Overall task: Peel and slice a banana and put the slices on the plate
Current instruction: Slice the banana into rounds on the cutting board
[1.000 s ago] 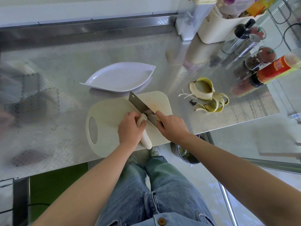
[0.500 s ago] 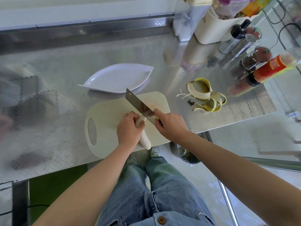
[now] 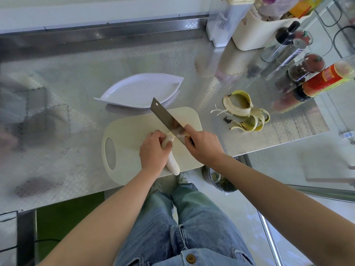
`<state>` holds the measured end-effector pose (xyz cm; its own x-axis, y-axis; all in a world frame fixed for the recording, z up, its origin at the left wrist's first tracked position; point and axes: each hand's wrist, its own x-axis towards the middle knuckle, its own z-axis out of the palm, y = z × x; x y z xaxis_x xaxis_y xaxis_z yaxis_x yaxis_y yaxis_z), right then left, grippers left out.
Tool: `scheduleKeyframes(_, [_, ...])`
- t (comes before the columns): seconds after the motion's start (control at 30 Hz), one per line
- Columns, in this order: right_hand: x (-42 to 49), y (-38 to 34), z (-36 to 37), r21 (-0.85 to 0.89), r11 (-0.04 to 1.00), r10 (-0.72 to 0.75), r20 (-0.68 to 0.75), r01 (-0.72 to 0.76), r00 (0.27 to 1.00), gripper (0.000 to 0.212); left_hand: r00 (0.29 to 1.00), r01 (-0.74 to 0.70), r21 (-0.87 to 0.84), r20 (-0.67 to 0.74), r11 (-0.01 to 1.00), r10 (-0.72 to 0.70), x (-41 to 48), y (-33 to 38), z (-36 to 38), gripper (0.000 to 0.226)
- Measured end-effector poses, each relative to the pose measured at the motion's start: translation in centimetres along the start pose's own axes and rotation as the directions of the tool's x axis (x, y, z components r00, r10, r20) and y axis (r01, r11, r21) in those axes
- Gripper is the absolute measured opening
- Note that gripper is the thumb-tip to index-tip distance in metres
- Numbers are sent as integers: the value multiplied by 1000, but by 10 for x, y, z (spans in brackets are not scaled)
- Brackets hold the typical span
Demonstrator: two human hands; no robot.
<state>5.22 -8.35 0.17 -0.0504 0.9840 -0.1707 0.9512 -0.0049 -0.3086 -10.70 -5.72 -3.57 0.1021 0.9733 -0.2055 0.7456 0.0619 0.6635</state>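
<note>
A peeled banana [image 3: 172, 164] lies on the cream cutting board [image 3: 130, 129] near the table's front edge. My left hand [image 3: 153, 151] curls over the banana's far part and holds it down. My right hand [image 3: 204, 145] grips the handle of a cleaver [image 3: 166, 117], forefinger laid along the blade. The blade crosses the banana's far end, with a cut piece [image 3: 186, 133] showing just right of it. The white leaf-shaped plate [image 3: 142, 91] sits just behind the board with nothing on it.
The banana peel [image 3: 245, 112] lies on the steel table to the right of the board. Bottles and jars [image 3: 315, 77] and a cream container [image 3: 255, 33] crowd the back right corner. A bin [image 3: 221, 179] stands on the floor under the table edge.
The cleaver has shifted slightly along the banana's far end. My left hand stays curled on the banana.
</note>
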Motion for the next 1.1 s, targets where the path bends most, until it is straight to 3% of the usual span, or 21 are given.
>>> scheduleKeyframes(0.73, [3, -1, 15, -55, 998, 1, 106, 4, 994, 24, 1000, 25, -19, 11, 1000, -25, -1, 1, -1, 16])
scheduleKeyframes(0.97, [-3, 0, 2, -9, 1000, 7, -3, -7, 1000, 15, 1000, 7, -1, -5, 1000, -7, -1, 0, -1, 19])
scheduleKeyframes(1.1, [-2, -1, -3, -28, 999, -28, 9, 28, 1000, 16, 1000, 4, -3, -11, 1000, -4, -1, 0, -1, 18])
